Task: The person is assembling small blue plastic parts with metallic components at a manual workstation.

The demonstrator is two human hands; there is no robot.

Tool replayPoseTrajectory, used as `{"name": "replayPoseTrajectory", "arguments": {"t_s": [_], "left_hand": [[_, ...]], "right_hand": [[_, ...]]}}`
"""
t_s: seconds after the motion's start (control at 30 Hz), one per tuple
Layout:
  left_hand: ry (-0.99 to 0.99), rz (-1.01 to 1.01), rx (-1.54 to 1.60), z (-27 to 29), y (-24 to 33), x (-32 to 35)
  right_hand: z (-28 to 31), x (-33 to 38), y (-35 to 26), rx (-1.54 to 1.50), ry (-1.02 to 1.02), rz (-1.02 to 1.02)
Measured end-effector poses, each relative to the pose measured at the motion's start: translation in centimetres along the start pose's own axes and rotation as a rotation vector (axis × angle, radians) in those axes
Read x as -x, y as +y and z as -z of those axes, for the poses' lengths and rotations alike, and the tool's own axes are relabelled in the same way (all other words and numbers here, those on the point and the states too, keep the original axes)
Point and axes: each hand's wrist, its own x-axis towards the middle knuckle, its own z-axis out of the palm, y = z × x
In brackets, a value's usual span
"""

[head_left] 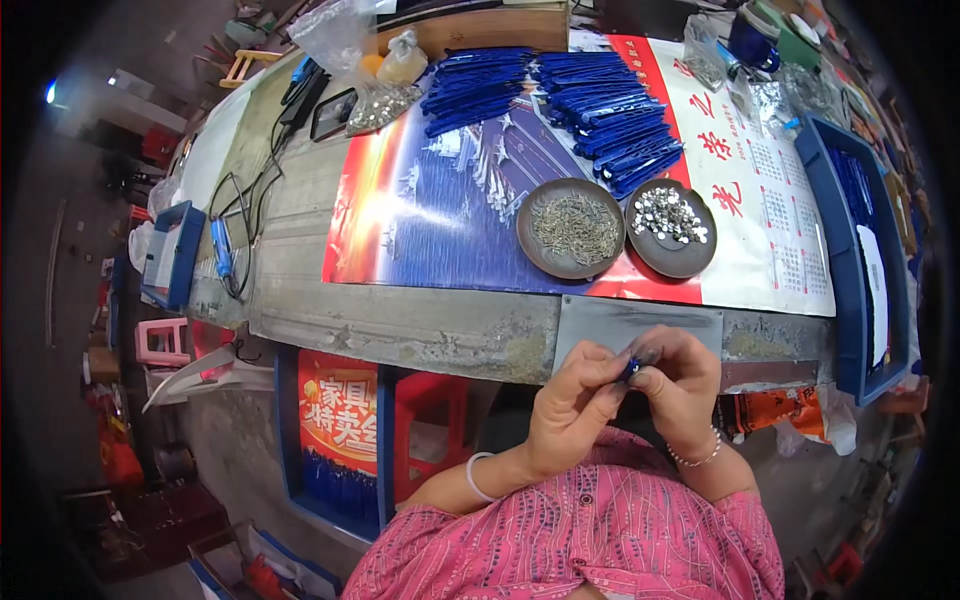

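Observation:
My left hand and my right hand meet above the table's near edge, fingertips pinched together. Between them is a small dark blue piece with a shiny spot; the fingers hide most of it, so its kind does not show. Just beyond my hands are two round brown dishes. The left dish holds many thin metal pins or screws. In the right dish lie small shiny silvery discs or beads. Farther back, long slim blue pieces are stacked in a left bundle and a right bundle.
A calendar poster covers much of the table. Blue trays stand at the right and left. A blue-handled tool with a black cord lies at left. Below are a red stool and another blue tray.

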Motion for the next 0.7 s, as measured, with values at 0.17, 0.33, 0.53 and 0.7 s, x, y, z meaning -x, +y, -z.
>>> {"name": "replayPoseTrajectory", "arguments": {"t_s": [0.17,0.33,0.53,0.7], "left_hand": [[0.101,-0.207,-0.335,-0.7,0.1,0.0],[0.148,-0.153,-0.286,-1.2,0.4,0.2],[0.107,-0.132,-0.274,-1.5,0.3,0.0],[0.069,-0.104,-0.263,-1.9,0.3,0.7]], "right_hand": [[-1.6,0.3,-0.3,0.406,0.133,0.370],[-1.3,-0.1,-0.9,0.548,0.066,0.413],[-0.7,-0.4,-0.2,0.740,0.057,0.557],[-0.2,0.3,1.1,0.737,0.032,0.585]]}}
